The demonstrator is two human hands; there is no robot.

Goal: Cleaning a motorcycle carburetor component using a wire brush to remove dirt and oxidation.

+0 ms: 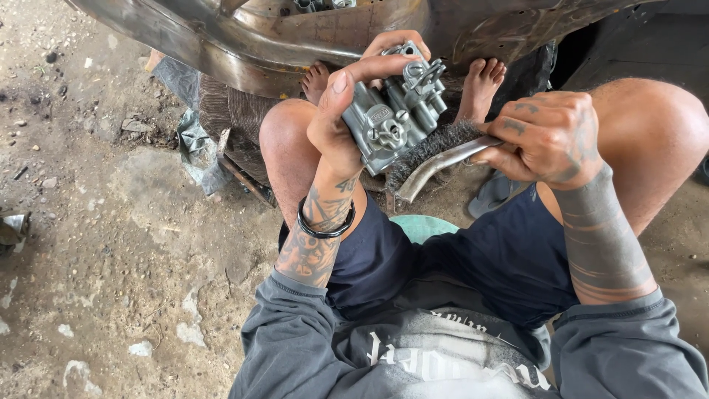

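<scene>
1. The left hand (347,111) is clenched around a grey metal carburettor (395,111), thumb along the near side and fingers curled over the top and far side, holding it up in the air above the knees.
2. The carburettor sits in the upper middle of the view, tilted, with its small levers and fittings pointing up and to the right.
3. The right hand (543,137) is closed tight on the handle of a wire brush (436,151), knuckles facing up.
4. The brush's dark bristles touch the lower right side of the carburettor; its curved handle runs down and to the left below the bristles.
5. A black bracelet (325,225) circles the left wrist.
6. The person sits low with both knees bent up, wearing dark blue shorts (509,251) and a grey long-sleeved top (295,347) with sleeves pushed back from the forearms.
7. A patch of a green seat (425,225) shows between the thighs.
8. Both bare feet rest just beneath a large curved metal body (244,41) that spans the top of the view.
9. A grey sandal (491,193) lies beside the right foot.
10. The ground (103,222) to the left is rough, dirty concrete with small stones and pale flecks.
</scene>
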